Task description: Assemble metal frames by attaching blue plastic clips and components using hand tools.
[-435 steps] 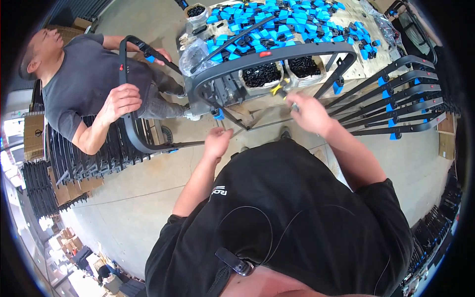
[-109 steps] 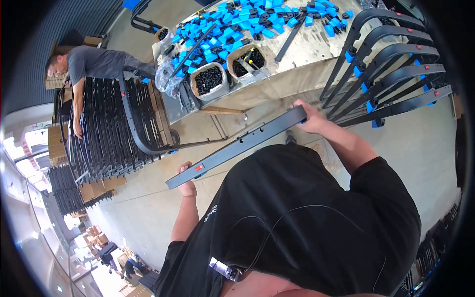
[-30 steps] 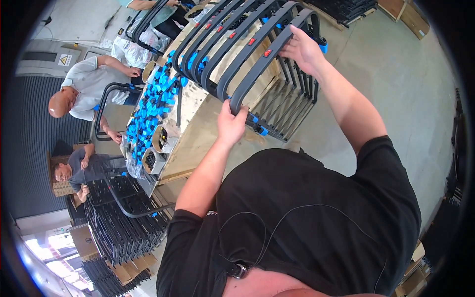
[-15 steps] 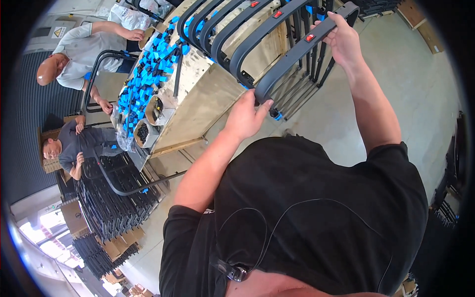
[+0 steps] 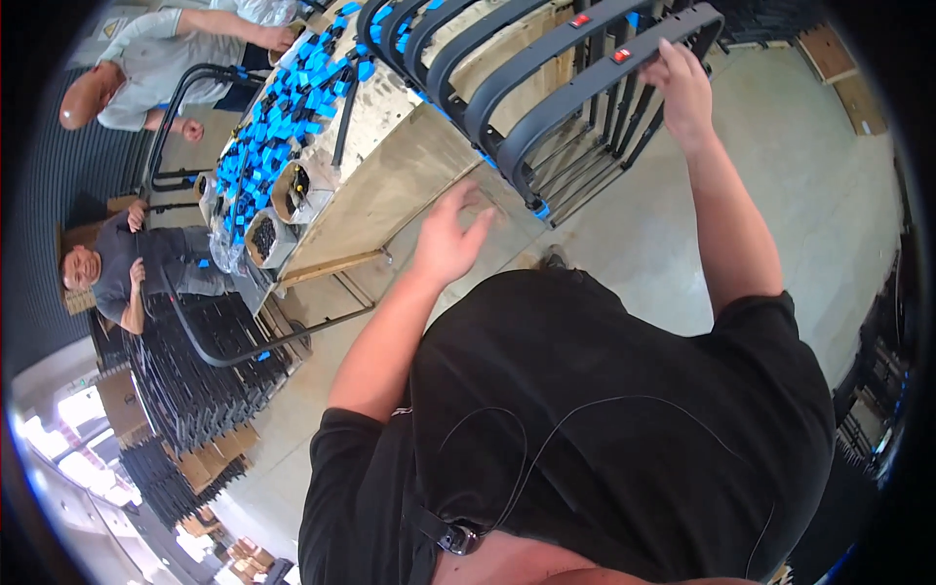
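Observation:
A row of black U-shaped tube frames [image 5: 570,101] hangs along the table's edge, with a red switch-like piece [image 5: 621,56] on the top bar of the nearest frame. My right hand [image 5: 688,102] is beside that bar, its fingers loosely bent and apart. Its fingertips overlap the bar's edge; whether they touch it I cannot tell. Away from the frames, at the left, my left hand [image 5: 450,236] is open in the air with thumb and fingers spread. Nothing is in it.
Blue and black plastic parts [image 5: 283,141] cover much of the wooden table [image 5: 390,185], beside open bags of small black parts [image 5: 268,239]. Two people work beyond it: one in a grey shirt [image 5: 146,58], one in dark clothes [image 5: 117,258]. Stacked black frames [image 5: 214,385] stand at the left.
My left hand has let go of the nearest frame's corner and drawn back to the lower left. My right hand's grip on the bar has loosened. The view has shifted slightly.

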A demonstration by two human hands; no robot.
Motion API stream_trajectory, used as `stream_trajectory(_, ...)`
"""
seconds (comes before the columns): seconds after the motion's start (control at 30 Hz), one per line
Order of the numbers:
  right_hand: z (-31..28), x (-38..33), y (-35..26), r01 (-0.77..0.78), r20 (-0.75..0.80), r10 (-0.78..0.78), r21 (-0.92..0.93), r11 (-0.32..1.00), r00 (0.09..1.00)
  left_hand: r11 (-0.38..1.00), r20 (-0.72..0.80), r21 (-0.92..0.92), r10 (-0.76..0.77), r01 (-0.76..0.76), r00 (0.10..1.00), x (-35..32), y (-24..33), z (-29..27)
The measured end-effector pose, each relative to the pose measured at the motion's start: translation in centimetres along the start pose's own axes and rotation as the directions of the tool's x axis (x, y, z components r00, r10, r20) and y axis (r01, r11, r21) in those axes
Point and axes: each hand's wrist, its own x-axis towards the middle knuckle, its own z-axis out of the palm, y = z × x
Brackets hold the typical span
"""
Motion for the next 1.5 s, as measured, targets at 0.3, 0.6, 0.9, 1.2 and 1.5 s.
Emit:
stream_trajectory(0.3,-14.4,-21.5,26.9,-0.100,-0.124,0.649,-0.992,-0.074,0.751,0.528,-0.110,-0.114,-0.848,0.841,0.518,-25.7,-25.4,-5.7)
stream_trajectory(0.6,-12.1,-37.9,22.7,-0.742,-0.524,0.802,-0.651,-0.159,0.288,0.675,-0.984,0.161,0.053,0.720,0.170,-34.9,-28.1,-36.1)
stream_trajectory(0.9,15.8,-36.0,26.3,-0.456,-0.165,0.753,-0.868,0.196,0.637,0.712,-0.589,-0.694,-0.645,0.104,0.486,-30.4,-35.8,-52.2)
stream_trajectory(1.2,30.5,-38.0,23.1,0.070,0.463,0.656,-0.844,0.532,0.596,0.770,-0.705,-0.637,-0.604,0.043,0.372,-39.4,-38.6,-54.7)
stream_trajectory(1.5,10.7,-36.2,34.7,0.275,0.276,0.794,-0.951,0.143,0.542,0.666,-0.615,-0.743,-0.718,0.065,0.327,-38.8,-25.4,-31.4)
